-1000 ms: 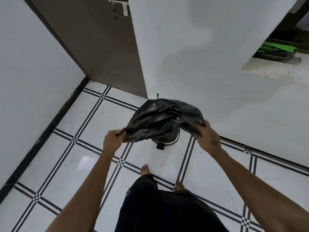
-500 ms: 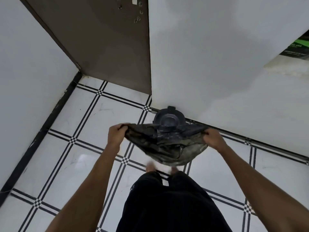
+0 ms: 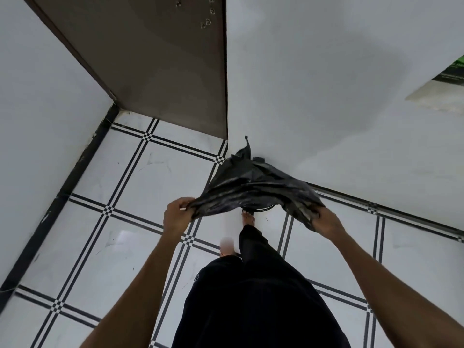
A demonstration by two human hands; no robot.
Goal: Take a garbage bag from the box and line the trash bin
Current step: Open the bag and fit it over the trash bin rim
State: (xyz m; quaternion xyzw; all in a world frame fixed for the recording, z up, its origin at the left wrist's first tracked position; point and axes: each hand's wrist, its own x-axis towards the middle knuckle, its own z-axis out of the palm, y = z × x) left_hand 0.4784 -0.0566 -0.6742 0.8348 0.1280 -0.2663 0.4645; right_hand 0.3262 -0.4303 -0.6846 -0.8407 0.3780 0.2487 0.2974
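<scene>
A crumpled black garbage bag [image 3: 253, 189] is stretched between both hands above the floor. My left hand [image 3: 177, 217] pinches its left edge. My right hand [image 3: 326, 222] grips its right edge. The bag billows upward, with a knotted tip pointing at the wall. Under it only a thin dark arc of the trash bin's rim [image 3: 261, 209] shows; the bag hides the rest of the bin. The green and black bag box [image 3: 455, 71] lies on a ledge at the far right edge.
The bin stands on a white tiled floor [image 3: 120, 247] with black lines, against a white wall [image 3: 326, 96]. A brown door [image 3: 163, 59] stands at the back left. My right foot [image 3: 248, 218] is close to the bin.
The bag was pulled down below the bin's lid half a second ago; now it has been flung upward and covers the bin. Both hands keep hold of its edges, and my right foot has stepped forward.
</scene>
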